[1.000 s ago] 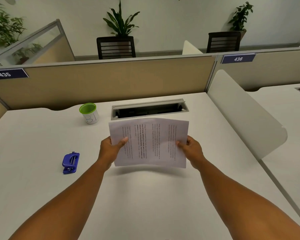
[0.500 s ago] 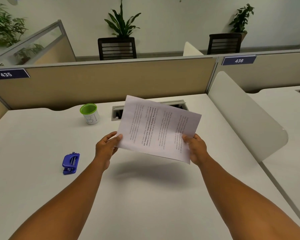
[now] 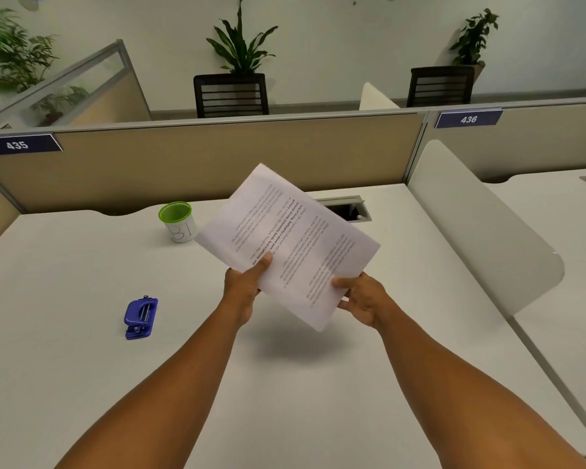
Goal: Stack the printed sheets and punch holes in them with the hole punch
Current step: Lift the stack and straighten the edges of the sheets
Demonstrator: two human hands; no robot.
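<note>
The hole punch (image 3: pixel 141 318) lies on the counter (image 3: pixel 65 367), well left of the hands. The left hand (image 3: pixel 242 287) and right hand (image 3: pixel 364 299) have their fingers clamped on the printed sheets (image 3: pixel 290 242), tilted in the air. Held only at the near edges, the sheets could slide out of line or slip.

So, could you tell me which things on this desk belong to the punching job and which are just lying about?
Part of the job:
printed sheets, held above the desk by the left hand and right hand
blue hole punch, untouched on the desk

Just lying about:
green-rimmed cup
cable tray at the back
</note>
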